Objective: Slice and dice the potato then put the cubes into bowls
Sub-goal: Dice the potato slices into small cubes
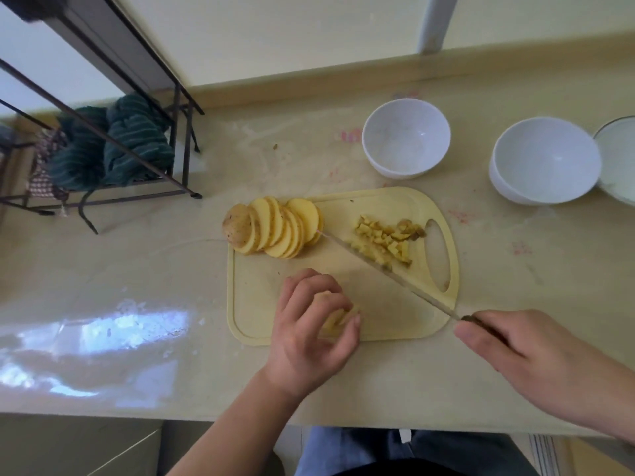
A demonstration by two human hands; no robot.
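Your left hand (pixel 311 333) sits at the lower centre of the frame, its fingers (pixel 302 293) curled round a few potato slices (pixel 338 316) held on the near part of the cutting board (pixel 385 310). Your right hand (pixel 536 352), at the lower right, grips the handle of the knife (pixel 385 266), just past the board's near right corner; the blade runs diagonally up and left across the board, its tip close to the fanned row of slices (pixel 275 228) at the board's upper left corner, where the skin-covered end piece overhangs the edge. A small heap of cubes (pixel 385 240) lies right of the blade, beside the board's handle slot. Two white bowls stand on the counter (pixel 137 269) beyond the board: the left bowl (pixel 406 137) near the board's far edge, the right bowl (pixel 546 159) well apart from it, touching a plate (pixel 618 159) cut off by the frame's right edge. A wire rack (pixel 103 132) with green cloths fills the upper left. Open counter stretches left of the board.
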